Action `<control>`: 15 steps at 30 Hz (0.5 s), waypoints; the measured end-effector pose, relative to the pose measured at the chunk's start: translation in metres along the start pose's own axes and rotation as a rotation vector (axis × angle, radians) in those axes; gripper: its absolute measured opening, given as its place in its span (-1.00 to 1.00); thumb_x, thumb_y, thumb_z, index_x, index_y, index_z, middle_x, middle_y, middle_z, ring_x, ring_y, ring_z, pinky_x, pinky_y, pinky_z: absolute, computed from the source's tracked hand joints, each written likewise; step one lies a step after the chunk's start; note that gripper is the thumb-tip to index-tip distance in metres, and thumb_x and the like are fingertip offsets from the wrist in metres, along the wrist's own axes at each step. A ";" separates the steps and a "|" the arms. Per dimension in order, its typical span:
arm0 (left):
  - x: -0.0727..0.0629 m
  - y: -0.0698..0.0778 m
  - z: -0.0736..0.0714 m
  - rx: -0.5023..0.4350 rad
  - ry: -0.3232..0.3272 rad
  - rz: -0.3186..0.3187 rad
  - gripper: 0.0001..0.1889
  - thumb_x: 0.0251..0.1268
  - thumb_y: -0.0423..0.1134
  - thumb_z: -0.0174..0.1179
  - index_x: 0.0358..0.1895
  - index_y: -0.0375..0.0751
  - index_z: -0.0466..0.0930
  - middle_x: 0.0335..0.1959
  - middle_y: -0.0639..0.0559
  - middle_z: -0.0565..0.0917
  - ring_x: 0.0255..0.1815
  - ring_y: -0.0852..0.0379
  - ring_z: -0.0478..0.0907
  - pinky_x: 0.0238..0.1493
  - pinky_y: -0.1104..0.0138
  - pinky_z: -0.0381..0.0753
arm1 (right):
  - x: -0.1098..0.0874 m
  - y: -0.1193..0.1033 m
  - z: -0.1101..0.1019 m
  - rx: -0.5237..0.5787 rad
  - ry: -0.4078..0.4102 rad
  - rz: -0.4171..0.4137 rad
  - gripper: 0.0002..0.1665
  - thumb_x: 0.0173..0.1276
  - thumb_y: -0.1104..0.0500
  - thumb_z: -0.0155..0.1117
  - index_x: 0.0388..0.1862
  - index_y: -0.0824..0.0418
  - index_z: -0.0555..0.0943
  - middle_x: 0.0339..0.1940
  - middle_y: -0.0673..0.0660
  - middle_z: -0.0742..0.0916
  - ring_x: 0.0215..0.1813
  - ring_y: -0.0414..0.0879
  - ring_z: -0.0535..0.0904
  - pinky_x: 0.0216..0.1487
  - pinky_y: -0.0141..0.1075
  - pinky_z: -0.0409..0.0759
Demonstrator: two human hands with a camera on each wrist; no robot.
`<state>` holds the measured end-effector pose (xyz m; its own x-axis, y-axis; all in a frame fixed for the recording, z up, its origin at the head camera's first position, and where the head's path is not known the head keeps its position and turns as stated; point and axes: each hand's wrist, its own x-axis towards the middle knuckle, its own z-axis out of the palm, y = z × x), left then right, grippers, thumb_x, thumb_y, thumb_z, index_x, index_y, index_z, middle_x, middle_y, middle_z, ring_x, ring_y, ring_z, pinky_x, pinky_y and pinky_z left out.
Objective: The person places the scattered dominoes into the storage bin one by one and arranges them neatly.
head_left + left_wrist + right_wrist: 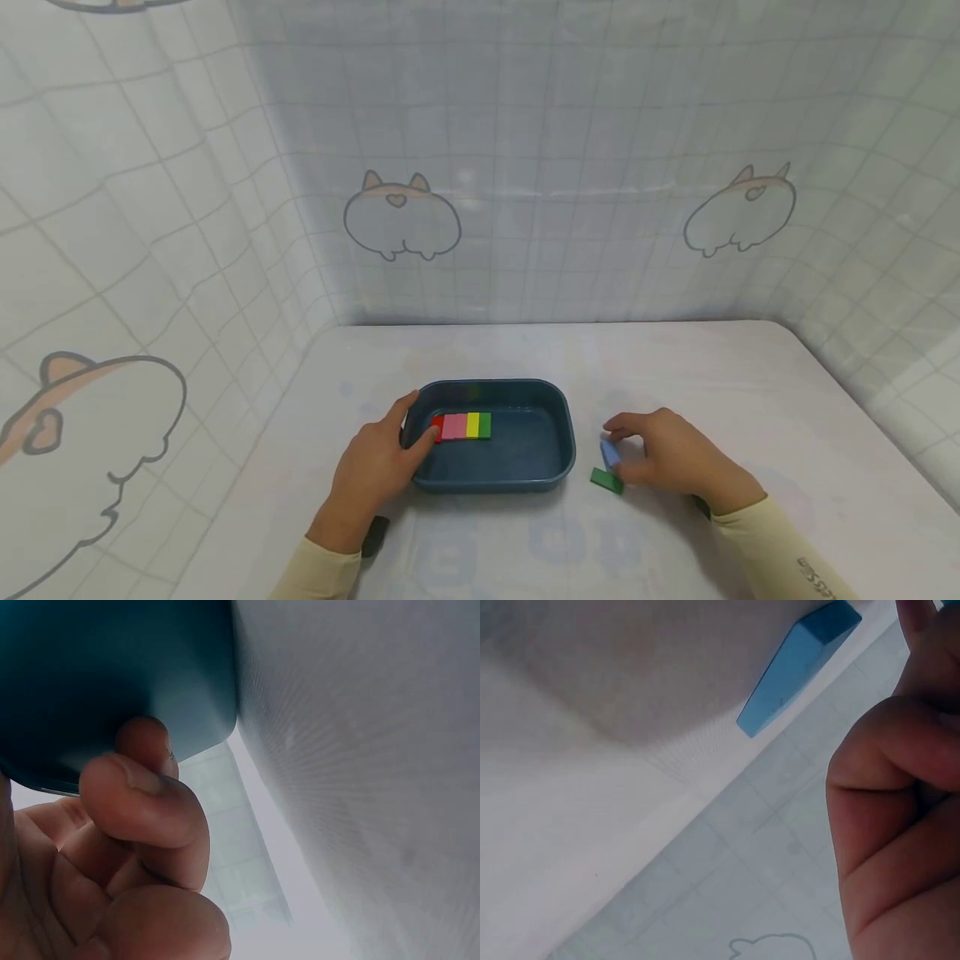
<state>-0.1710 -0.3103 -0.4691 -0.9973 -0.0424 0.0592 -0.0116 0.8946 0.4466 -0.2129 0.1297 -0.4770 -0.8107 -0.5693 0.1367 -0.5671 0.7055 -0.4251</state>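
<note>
My left hand (375,468) grips the left wall of a dark teal tray (495,486), its thumb over the rim by a red block (437,425). Its curled fingers show against the tray's outer side (195,690) in the left wrist view. To the right of the tray, my right hand (671,454) reaches over a blue block (610,454), thumb and index finger parted near its two ends. In the right wrist view the blue block (799,671) lies on the table, apart from the fingers seen there. A green block (606,481) lies just below the blue one.
Inside the tray, pink (454,427), yellow (472,426) and dark green (485,426) blocks line up beside the red one. A white cloth covers the table (675,358). Pale grid-patterned curtains (562,208) with cartoon drawings hang behind and at both sides.
</note>
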 end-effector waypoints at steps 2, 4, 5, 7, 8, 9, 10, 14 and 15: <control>-0.001 0.000 0.000 0.000 0.000 0.000 -0.18 0.44 0.45 0.10 0.63 0.15 0.28 -0.59 0.07 0.49 -0.43 0.07 0.53 -0.46 0.20 0.49 | 0.000 -0.003 0.000 -0.007 0.002 0.004 -0.46 0.12 0.11 0.56 0.14 0.04 0.73 -0.09 -0.16 0.83 -0.36 -0.34 0.53 -0.24 -0.31 0.51; -0.002 0.000 0.000 0.004 -0.004 -0.002 -0.19 0.45 0.44 0.10 0.64 0.16 0.27 -0.59 0.07 0.49 -0.44 0.07 0.52 -0.46 0.20 0.48 | 0.000 -0.005 0.000 -0.014 0.002 0.009 -0.47 0.12 0.10 0.56 0.13 0.04 0.74 -0.10 -0.17 0.83 -0.28 -0.32 0.59 -0.19 -0.29 0.55; -0.003 0.001 -0.001 0.002 -0.005 -0.002 -0.18 0.45 0.43 0.11 0.64 0.16 0.27 -0.60 0.06 0.48 -0.45 0.07 0.51 -0.47 0.20 0.47 | 0.000 -0.005 0.000 -0.013 0.000 0.013 -0.47 0.12 0.10 0.56 0.13 0.05 0.74 -0.11 -0.17 0.83 -0.26 -0.32 0.61 -0.18 -0.28 0.56; -0.004 0.001 -0.001 -0.001 -0.008 -0.002 -0.18 0.45 0.43 0.11 0.64 0.16 0.27 -0.60 0.05 0.47 -0.46 0.06 0.50 -0.48 0.20 0.45 | 0.001 -0.006 0.000 -0.014 -0.005 0.018 -0.49 0.13 0.11 0.55 0.12 0.06 0.75 -0.13 -0.18 0.83 -0.20 -0.30 0.64 -0.13 -0.25 0.60; -0.004 0.001 -0.001 0.002 -0.008 -0.001 -0.18 0.44 0.44 0.11 0.64 0.15 0.27 -0.59 0.06 0.47 -0.45 0.06 0.50 -0.48 0.20 0.45 | 0.002 -0.007 0.000 -0.015 -0.011 0.023 -0.49 0.13 0.10 0.55 0.12 0.06 0.75 -0.14 -0.19 0.82 -0.16 -0.30 0.66 -0.09 -0.22 0.62; -0.005 0.002 -0.002 0.004 -0.008 -0.003 -0.17 0.44 0.45 0.11 0.64 0.15 0.28 -0.58 0.07 0.48 -0.44 0.06 0.50 -0.47 0.20 0.46 | 0.003 -0.007 0.000 -0.009 -0.017 0.027 -0.50 0.13 0.10 0.55 0.11 0.07 0.75 -0.16 -0.19 0.82 -0.15 -0.29 0.67 -0.07 -0.21 0.63; -0.005 0.002 -0.002 0.003 -0.006 -0.004 -0.18 0.44 0.44 0.11 0.64 0.16 0.28 -0.58 0.06 0.48 -0.44 0.06 0.50 -0.47 0.20 0.46 | 0.005 -0.007 -0.001 -0.010 -0.027 0.034 -0.51 0.14 0.09 0.56 0.10 0.07 0.76 -0.17 -0.21 0.82 -0.12 -0.27 0.67 -0.03 -0.18 0.63; -0.007 0.003 -0.001 0.005 0.006 -0.010 -0.20 0.44 0.40 0.15 0.63 0.15 0.30 -0.57 0.06 0.49 -0.44 0.04 0.50 -0.47 0.20 0.45 | 0.013 -0.008 -0.007 -0.004 -0.075 0.053 -0.52 0.13 0.05 0.58 0.06 0.09 0.76 -0.23 -0.26 0.80 0.00 -0.17 0.68 0.08 -0.04 0.63; -0.007 0.003 0.000 0.003 0.008 -0.012 -0.20 0.44 0.39 0.16 0.63 0.14 0.30 -0.58 0.06 0.49 -0.45 0.05 0.50 -0.48 0.20 0.45 | 0.015 -0.008 -0.009 0.001 -0.086 0.054 -0.53 0.13 0.04 0.59 0.05 0.09 0.76 -0.24 -0.26 0.80 0.00 -0.15 0.68 0.07 -0.03 0.63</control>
<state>-0.1638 -0.3073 -0.4678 -0.9965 -0.0565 0.0614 -0.0234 0.8952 0.4450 -0.2215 0.1196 -0.4635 -0.8243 -0.5650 0.0362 -0.5231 0.7357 -0.4304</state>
